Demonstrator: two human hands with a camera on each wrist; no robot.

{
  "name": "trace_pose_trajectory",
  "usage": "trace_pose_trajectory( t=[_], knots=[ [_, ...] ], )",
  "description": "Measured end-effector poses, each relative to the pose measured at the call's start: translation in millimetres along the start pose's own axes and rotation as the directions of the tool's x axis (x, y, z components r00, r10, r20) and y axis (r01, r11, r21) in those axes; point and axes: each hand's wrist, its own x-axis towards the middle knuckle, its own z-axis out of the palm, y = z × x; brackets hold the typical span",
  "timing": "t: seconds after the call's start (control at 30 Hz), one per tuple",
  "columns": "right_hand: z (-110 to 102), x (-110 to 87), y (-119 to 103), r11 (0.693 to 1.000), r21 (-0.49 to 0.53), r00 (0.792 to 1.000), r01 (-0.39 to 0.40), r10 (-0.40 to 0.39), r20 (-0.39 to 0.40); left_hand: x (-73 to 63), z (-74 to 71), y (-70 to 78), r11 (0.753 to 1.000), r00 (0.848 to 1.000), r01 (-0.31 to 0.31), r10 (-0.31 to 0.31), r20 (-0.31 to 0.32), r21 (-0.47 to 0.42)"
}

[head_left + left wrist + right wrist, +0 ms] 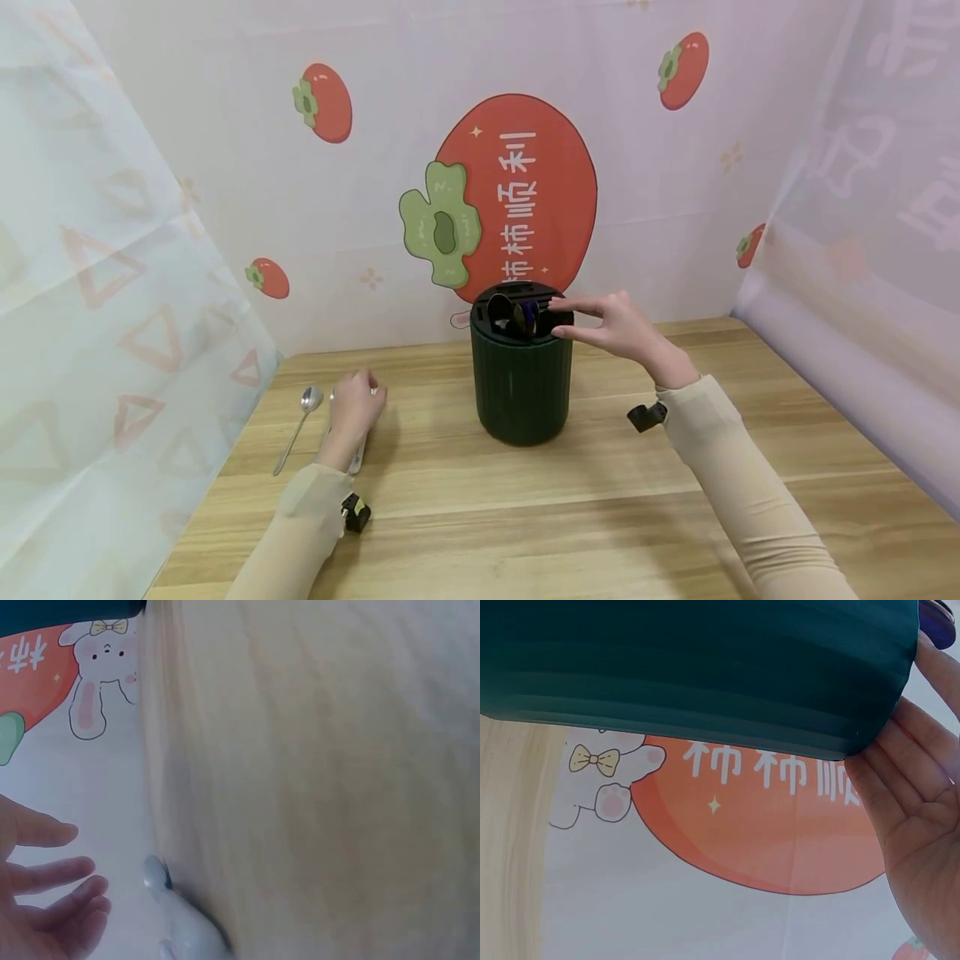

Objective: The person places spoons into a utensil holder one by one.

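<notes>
A dark green ribbed utensil holder (522, 392) with a slotted black top stands upright on the table. Spoons (500, 310) stick up through its top, one with a purplish-blue sheen. My right hand (617, 329) is at the holder's right rim, thumb in front and fingers behind, and in the right wrist view its fingertips lie against the holder's rim (881, 712). To the left, my left hand (356, 412) hovers above silver cutlery (357, 460), partly covering it. The left wrist view shows that hand's fingers (64, 870) loosely bent around nothing, beside blurred spoons (187, 926).
A long-handled silver spoon (300, 429) lies on the wooden table (480, 517), left of my left hand. Behind the table hangs a white cloth (405, 108) printed with persimmons; more cloth hangs at both sides.
</notes>
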Motion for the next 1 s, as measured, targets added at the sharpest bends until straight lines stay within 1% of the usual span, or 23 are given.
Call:
trace_pose_trajectory(
  t=[0.23,0.37,0.5,0.63,0.73,1.0],
  knots=[
    [-0.8,-0.7,-0.7,1.0,0.005,1.0,0.001,-0.001,-0.001,-2.1,-2.2,-5.9,0.997,0.993,0.076,-0.075,0.092,0.002],
    [-1.2,-1.2,-1.0,1.0,0.0,1.0,-0.002,0.002,-0.003,-2.1,-3.7,-7.3,0.995,0.987,0.104,-0.103,0.123,0.002],
    [-1.0,-1.4,-0.7,1.0,-0.011,1.0,-0.001,0.001,-0.008,-2.7,-3.7,-8.5,0.994,0.985,0.109,-0.11,0.133,0.013],
    [-0.5,-1.2,0.1,1.0,-0.005,1.0,-0.002,0.002,-0.007,-2.0,-2.6,-10.6,0.993,0.983,0.108,-0.114,0.141,0.045],
    [0.0,-1.0,0.8,1.0,-0.004,1.0,0.003,-0.003,-0.007,-1.2,-2.1,-11.9,0.99,0.978,0.124,-0.133,0.161,0.064],
    [0.5,-1.3,0.8,1.0,-0.004,1.0,-0.002,0.002,-0.001,-1.7,-3.4,-12.1,0.983,0.957,0.162,-0.177,0.229,0.084]
  ],
)
